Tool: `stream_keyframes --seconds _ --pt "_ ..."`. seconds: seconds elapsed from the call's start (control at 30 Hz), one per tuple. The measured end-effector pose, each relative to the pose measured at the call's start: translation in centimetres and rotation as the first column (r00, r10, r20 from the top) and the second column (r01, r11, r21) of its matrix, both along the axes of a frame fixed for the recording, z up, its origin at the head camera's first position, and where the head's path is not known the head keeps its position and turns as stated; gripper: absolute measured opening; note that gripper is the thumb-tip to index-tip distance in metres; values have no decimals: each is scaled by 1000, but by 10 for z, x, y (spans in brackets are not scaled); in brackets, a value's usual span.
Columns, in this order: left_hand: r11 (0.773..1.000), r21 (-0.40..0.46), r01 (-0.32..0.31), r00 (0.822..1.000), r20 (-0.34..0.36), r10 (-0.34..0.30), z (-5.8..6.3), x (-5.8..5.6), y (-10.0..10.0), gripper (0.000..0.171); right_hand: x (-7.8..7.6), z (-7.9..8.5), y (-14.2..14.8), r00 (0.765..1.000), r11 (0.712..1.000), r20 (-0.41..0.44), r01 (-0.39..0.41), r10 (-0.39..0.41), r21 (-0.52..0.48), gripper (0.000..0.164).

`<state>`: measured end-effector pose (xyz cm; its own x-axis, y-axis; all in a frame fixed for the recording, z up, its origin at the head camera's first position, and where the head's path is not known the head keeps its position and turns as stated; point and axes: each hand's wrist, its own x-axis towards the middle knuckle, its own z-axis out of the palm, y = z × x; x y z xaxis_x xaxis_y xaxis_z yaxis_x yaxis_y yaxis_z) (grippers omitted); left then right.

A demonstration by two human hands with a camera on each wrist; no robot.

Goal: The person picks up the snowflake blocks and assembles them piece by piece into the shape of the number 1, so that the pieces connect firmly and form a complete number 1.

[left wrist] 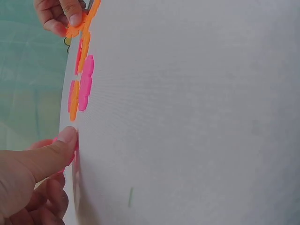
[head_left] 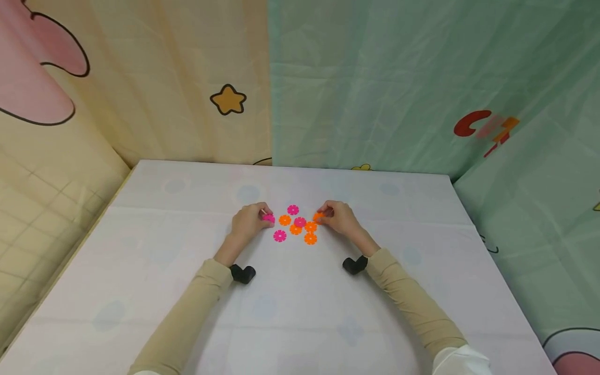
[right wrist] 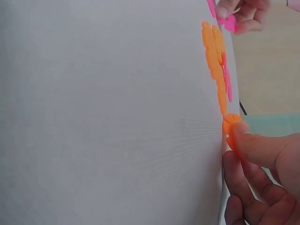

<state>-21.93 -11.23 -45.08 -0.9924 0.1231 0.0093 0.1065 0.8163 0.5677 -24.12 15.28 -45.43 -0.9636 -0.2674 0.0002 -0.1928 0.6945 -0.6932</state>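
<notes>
Between thumb and fingers my left hand (head_left: pixel 248 221) pinches a pink notched disc (head_left: pixel 269 218), at the left of a loose group of flat snowflake-like discs. My right hand (head_left: pixel 341 219) pinches an orange notched disc (head_left: pixel 319 216) at the group's right side; the right wrist view shows that orange disc (right wrist: pixel 232 124) under the thumb. Between the hands lie pink discs, one at the far side (head_left: pixel 292 210) and one nearer me (head_left: pixel 279 236), with several orange discs, such as the nearest one (head_left: pixel 310 238). A pink disc (head_left: pixel 300 222) overlaps an orange disc (head_left: pixel 295 229) in the middle.
A white cloth with faint pale spots covers the table (head_left: pixel 281 323). Behind it hang a cream curtain (head_left: pixel 187 62) and a green curtain (head_left: pixel 375 78). A black strap piece shows at the left wrist (head_left: pixel 243 274) and another at the right wrist (head_left: pixel 354 265).
</notes>
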Motion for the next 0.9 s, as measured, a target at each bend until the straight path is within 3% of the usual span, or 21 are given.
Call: stream_keyframes --seconds 0.27,0.47,0.67,0.9 --pt "1000 3 -5 999 37 5 4 3 2 28 -1 -5 3 1000 999 -15 -26 27 33 14" --pt "993 115 5 999 44 -10 1 1 -3 24 0 -3 3 1000 1000 -13 -19 19 2 20" --pt "971 241 -16 998 59 2 5 0 -4 25 -1 -1 2 997 999 -80 -23 21 -33 19" --pt "956 290 -41 999 31 33 11 -2 1 20 -1 6 -4 990 992 -139 -19 2 -126 17"
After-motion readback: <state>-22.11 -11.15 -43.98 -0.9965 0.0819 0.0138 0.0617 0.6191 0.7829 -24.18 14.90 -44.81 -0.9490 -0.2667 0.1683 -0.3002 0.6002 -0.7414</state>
